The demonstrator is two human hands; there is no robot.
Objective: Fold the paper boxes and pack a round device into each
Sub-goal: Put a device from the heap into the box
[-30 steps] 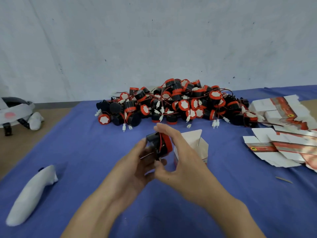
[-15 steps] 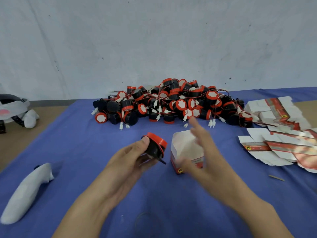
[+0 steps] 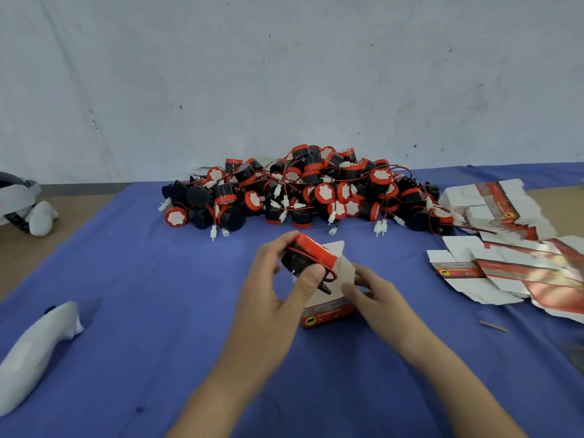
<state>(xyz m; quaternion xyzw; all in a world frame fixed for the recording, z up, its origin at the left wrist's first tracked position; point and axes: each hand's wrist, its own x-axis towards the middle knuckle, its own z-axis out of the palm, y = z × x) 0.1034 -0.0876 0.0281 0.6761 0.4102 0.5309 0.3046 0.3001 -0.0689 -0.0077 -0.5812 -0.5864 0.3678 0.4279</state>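
We see the left hand [image 3: 268, 289] gripping one round device [image 3: 305, 257], with the thumb on its near side and the fingers curled over its far side. The device is off the table, above the near left edge of the paper box [image 3: 331, 303]. It is tilted. Its short axis runs from low on the near left to high on the far right, so the red cap faces up and right toward the box's raised flap and the black body faces down toward the palm. A red wire loops from it just right of the thumb, and a small black piece hangs below that.

The box stands upright on the blue cloth [image 3: 151, 305] with its top open, a white flap pointing up at the far side and a red band along its near bottom edge. The right hand [image 3: 376, 298] holds the box's right wall in a narrow pinch, thumb on the near face and fingers on the far side.

Farther back on the cloth is a big heap of round devices [image 3: 303, 191], black and red with white plugs on red wires. To the right are flat box blanks [image 3: 505, 257], white with red print, loosely overlapped. A thin stick [image 3: 493, 326] lies near them.

At the near left lies a white wrapped object [image 3: 34, 352]. At the far left, off the cloth on a brown surface, sits a grey and white headset [image 3: 19, 200]. A scuffed white wall [image 3: 284, 74] closes the far side.
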